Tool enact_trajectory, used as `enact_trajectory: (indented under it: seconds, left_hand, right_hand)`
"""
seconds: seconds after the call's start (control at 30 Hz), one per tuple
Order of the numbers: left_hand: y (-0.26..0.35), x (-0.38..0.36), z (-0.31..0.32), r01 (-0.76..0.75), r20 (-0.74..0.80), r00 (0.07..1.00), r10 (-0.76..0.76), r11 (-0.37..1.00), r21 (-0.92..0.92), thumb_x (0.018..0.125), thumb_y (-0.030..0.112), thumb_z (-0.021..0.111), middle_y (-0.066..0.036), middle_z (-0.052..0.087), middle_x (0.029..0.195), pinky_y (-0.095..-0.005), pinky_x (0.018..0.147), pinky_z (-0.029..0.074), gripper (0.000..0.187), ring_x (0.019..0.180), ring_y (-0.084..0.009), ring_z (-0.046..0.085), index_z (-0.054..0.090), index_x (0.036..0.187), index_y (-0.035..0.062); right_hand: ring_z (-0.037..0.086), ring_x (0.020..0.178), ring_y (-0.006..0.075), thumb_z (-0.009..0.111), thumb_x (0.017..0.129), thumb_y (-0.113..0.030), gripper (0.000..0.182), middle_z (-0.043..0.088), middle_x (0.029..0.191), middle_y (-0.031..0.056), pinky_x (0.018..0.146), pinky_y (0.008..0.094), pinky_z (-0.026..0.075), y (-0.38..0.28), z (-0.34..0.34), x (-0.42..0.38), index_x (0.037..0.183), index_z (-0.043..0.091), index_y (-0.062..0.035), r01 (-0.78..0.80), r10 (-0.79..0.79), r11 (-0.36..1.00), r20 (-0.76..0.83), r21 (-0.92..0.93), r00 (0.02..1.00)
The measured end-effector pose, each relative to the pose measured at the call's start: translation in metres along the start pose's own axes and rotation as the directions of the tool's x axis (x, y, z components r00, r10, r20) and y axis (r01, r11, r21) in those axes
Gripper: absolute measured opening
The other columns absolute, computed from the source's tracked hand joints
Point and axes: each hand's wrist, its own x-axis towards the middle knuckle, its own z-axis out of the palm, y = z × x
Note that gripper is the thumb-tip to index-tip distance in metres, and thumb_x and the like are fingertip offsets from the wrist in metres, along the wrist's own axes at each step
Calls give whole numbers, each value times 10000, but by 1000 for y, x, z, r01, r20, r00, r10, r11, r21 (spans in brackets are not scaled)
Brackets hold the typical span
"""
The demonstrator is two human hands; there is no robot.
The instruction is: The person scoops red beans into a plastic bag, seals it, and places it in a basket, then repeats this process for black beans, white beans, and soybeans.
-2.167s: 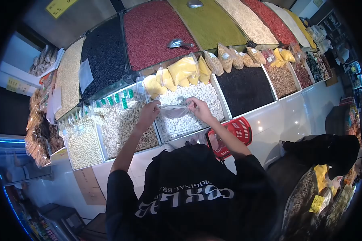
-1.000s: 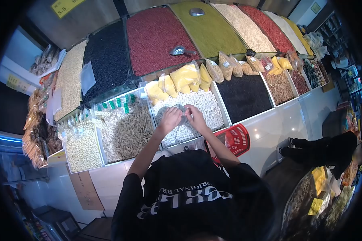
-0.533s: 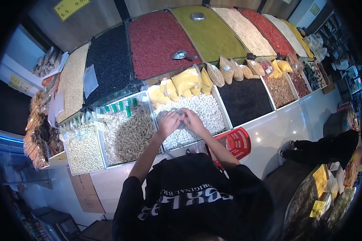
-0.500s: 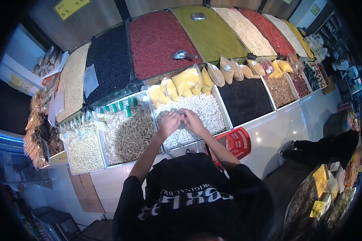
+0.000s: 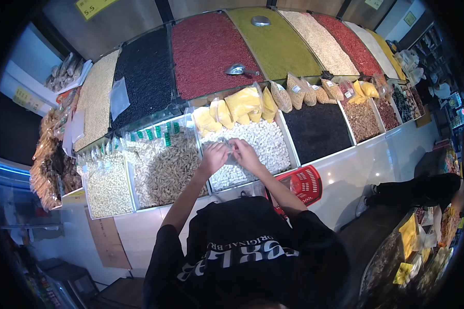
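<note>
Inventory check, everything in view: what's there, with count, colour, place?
White cubes: one bin, white, front centre
Yellow packets: several, yellow, back of that bin
Clear plastic bag: one, transparent, over cubes
Black grains: one bin, black, right of cubes
Dried pieces: one bin, greyish, left of cubes
Red beans: one bin, dark red, back row
Green grains: one bin, olive, right of red beans
Dark beans: one bin, blackish, left of red beans
Metal scoops: two, silver, on red beans and green grains
Plastic basket: one, red, near right of cubes
Bystander: one, black clothing, right
Other goods: many, mixed, towards edges
Left hand: one, bare, at the bag
Right hand: one, bare, at the bag
</note>
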Motion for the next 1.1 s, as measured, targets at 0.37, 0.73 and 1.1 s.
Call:
enact_trajectory:
  seconds: [0.37, 0.73, 1.1]
  left_hand:
    - [-7, -3, -13, 158, -28, 986, -162, 982, -101, 728, 82, 599, -117, 549, 766, -390, 727, 435, 88, 782, -300, 544, 549, 786, 39]
    - [1, -5, -11, 141, -71, 985, -159, 967, -210, 755, 63, 614, -115, 596, 771, -386, 662, 463, 75, 722, -294, 578, 581, 816, 34]
    - [6, -2, -12, 199, 47, 980, -193, 962, -185, 777, 87, 609, -124, 588, 803, -373, 710, 457, 102, 793, -312, 565, 592, 868, 44]
  right_hand:
    - [565, 745, 262, 547, 772, 54, 320, 527, 780, 122, 670, 348, 466, 3, 7, 7, 1066, 489, -58, -50, 47, 983, 19, 176, 999]
    - [586, 792, 208, 559, 768, 78, 337, 535, 823, 104, 718, 309, 493, -2, 12, 12, 1072, 483, -44, -1, -5, 996, 65, 92, 998]
    - [563, 725, 275, 557, 762, 57, 278, 529, 756, 119, 667, 349, 459, -4, 14, 6, 1005, 477, -53, -61, 65, 969, -9, 238, 998]
